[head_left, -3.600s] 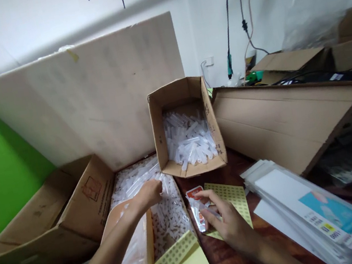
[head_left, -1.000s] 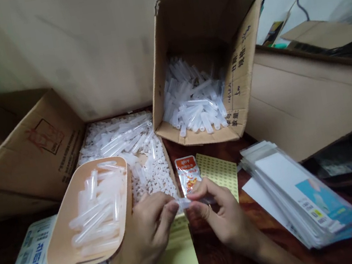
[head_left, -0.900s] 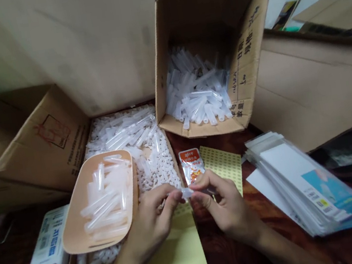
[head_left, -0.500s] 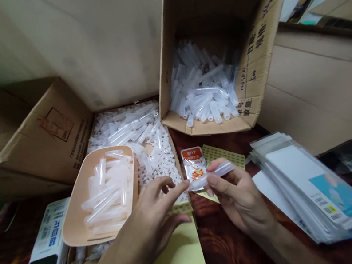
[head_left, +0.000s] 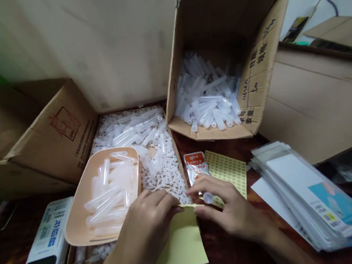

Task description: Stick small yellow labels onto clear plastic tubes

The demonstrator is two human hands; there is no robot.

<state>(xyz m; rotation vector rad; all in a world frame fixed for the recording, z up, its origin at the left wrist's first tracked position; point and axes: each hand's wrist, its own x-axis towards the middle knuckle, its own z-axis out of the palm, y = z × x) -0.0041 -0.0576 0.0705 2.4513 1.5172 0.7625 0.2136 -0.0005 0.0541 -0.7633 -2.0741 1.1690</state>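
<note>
My left hand (head_left: 153,219) is closed on the upper edge of a yellow sheet (head_left: 180,246), which hangs toward the table's front. My right hand (head_left: 224,205) pinches the same sheet's upper right corner between thumb and finger, and a clear tube (head_left: 207,198) sits end-on among its fingers. Left of my left hand, a peach tray (head_left: 72,221) holds several clear tubes (head_left: 106,197). Just beyond my right hand lie a red and silver packet (head_left: 196,164) and a yellow sticker sheet (head_left: 227,168) with rows of small dots.
Behind the tray, a shallow box holds clear tubes (head_left: 138,127) and small white pieces (head_left: 164,170). A tilted carton (head_left: 253,69) contains more tubes. Another carton (head_left: 51,135) stands left, near a white device (head_left: 46,244). Plastic-sleeved cards (head_left: 307,191) lie right.
My left hand has closed on the yellow sheet's edge. My right hand has moved left and down to that sheet, and its tube has turned end-on. The view has shifted slightly.
</note>
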